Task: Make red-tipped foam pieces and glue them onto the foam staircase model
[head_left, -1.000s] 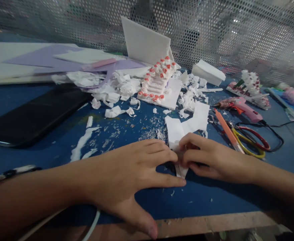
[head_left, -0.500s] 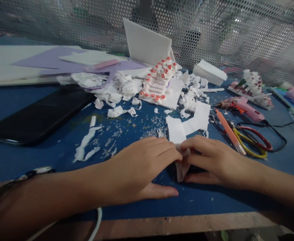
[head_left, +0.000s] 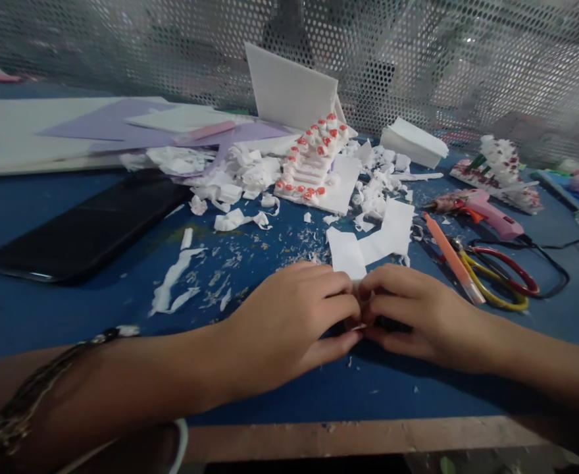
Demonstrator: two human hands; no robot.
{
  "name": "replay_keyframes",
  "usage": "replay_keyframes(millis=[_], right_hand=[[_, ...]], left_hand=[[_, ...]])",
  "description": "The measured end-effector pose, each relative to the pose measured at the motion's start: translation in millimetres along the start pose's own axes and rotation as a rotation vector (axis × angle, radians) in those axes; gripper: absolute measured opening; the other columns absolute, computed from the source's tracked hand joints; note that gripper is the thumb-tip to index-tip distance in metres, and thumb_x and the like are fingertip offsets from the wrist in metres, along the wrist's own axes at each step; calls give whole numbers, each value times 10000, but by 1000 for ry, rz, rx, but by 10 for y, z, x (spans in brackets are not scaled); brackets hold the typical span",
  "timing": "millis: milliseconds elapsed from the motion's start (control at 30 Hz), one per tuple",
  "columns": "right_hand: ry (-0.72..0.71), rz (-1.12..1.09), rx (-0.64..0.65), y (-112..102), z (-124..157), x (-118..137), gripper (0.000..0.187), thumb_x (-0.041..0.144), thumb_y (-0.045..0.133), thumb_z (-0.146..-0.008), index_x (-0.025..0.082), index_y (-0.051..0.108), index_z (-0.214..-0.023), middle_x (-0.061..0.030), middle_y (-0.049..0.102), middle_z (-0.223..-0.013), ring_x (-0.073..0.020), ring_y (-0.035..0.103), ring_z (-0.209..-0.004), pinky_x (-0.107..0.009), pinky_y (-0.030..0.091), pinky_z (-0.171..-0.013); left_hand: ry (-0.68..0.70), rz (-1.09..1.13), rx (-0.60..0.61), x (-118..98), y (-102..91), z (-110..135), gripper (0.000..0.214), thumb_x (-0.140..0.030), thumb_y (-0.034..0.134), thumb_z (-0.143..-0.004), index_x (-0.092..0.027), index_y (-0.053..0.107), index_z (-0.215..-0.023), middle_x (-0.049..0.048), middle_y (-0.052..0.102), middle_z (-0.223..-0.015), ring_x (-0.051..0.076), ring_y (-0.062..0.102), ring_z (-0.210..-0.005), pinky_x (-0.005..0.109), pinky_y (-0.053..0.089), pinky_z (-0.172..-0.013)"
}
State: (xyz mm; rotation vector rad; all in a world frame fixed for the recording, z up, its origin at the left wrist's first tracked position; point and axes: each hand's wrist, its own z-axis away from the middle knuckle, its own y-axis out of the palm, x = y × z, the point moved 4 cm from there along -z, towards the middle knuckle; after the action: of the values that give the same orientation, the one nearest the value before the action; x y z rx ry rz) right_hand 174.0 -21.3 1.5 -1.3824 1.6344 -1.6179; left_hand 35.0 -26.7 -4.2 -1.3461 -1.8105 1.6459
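My left hand (head_left: 306,313) and my right hand (head_left: 412,313) meet fingertip to fingertip low over the blue table. Both are closed in a pinch on a small white paper piece (head_left: 357,325), most of which the fingers hide. Just beyond the knuckles lie white cut-out pieces (head_left: 347,253). Farther back stands a small white staircase model (head_left: 306,172), edged with red-and-white blobs, with an upright white board (head_left: 292,85) behind it. A dark braided bracelet (head_left: 57,368) circles my left wrist.
Paper scraps (head_left: 250,171) heap around the model. At left lie a black phone (head_left: 82,224) and stacked sheets (head_left: 8,135). To the right are an orange pen (head_left: 450,253), cutters with red and yellow handles (head_left: 497,306) and a pink glue gun (head_left: 497,217). A perforated metal screen (head_left: 171,52) stands behind.
The left thumb has come up to meet the fingers on the paper piece. That piece hung below the fingers earlier and is now mostly covered. The right fingers have closed in tighter.
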Motion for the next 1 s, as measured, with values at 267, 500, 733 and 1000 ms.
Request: replay_keyframes(millis=[267, 500, 733, 1000], right_hand=[[162, -298, 41, 22, 2, -113, 97, 221, 520, -834, 150, 582, -809, -49, 507, -960, -86, 523, -831, -221, 446, -762], [168, -211, 24, 40, -8, -95, 154, 266, 485, -859, 149, 574, -811, -48, 506, -905, -97, 506, -791, -233, 434, -726], [128, -202, -6, 34, -18, -92, 121, 237, 489, -858, 150, 523, -781, -27, 512, -845, -88, 489, -754, -209, 417, -674], [60, -251, 60, -17, -17, -98, 91, 203, 546, -821, 155, 603, -874, -51, 559, -928, -107, 533, -866, -232, 443, -769]], left_hand=[[-62, 34, -3, 59, -1, -1, 219, -268, 441, -872, -161, 605, -774, 31, 604, -829, 157, 559, -780, 271, 410, -684], [-102, -6, -7, 78, 15, -28, 173, -244, 461, -845, -154, 578, -754, 26, 585, -799, 150, 542, -748, 254, 408, -656], [-109, -38, 30, 69, 4, -42, 90, -208, 493, -810, -159, 557, -772, 17, 571, -798, 153, 530, -737, 254, 393, -639], [-144, 25, -2, 68, -25, -17, 71, -177, 492, -802, -172, 531, -861, 15, 568, -905, 139, 549, -773, 251, 404, -661]])
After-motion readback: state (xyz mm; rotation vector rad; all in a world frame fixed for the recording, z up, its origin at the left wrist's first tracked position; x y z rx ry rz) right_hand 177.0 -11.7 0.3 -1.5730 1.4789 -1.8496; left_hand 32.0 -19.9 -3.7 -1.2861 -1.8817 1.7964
